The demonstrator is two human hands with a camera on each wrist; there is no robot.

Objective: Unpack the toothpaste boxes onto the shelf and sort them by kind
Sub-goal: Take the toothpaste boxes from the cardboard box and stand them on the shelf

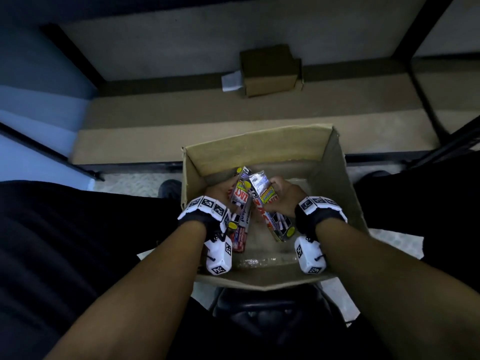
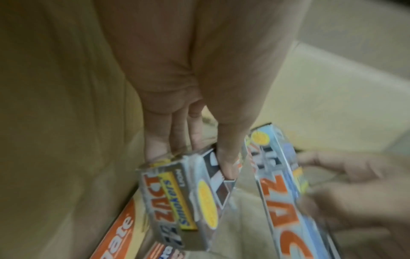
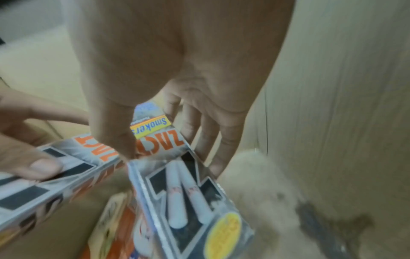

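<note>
Both hands are down inside an open cardboard carton [image 1: 262, 141]. My left hand [image 1: 220, 194] grips a silver Zact toothpaste box [image 1: 240, 193] with orange letters and a yellow sticker; in the left wrist view its thumb and fingers pinch that Zact box [image 2: 190, 192]. My right hand [image 1: 281, 196] grips a second Zact box [image 1: 270, 211], tilted, which in the right wrist view shows as a Zact box [image 3: 188, 192] with cigarette pictures. Several more toothpaste boxes [image 1: 240, 235] lie on the carton floor, among them a red Colgate box [image 2: 119, 233].
A low shelf board [image 1: 181, 110] runs beyond the carton, with a small brown cardboard box [image 1: 270, 71] on the upper ledge. Dark trouser legs flank the carton on both sides. A black shelf post [image 1: 431, 29] stands at the upper right.
</note>
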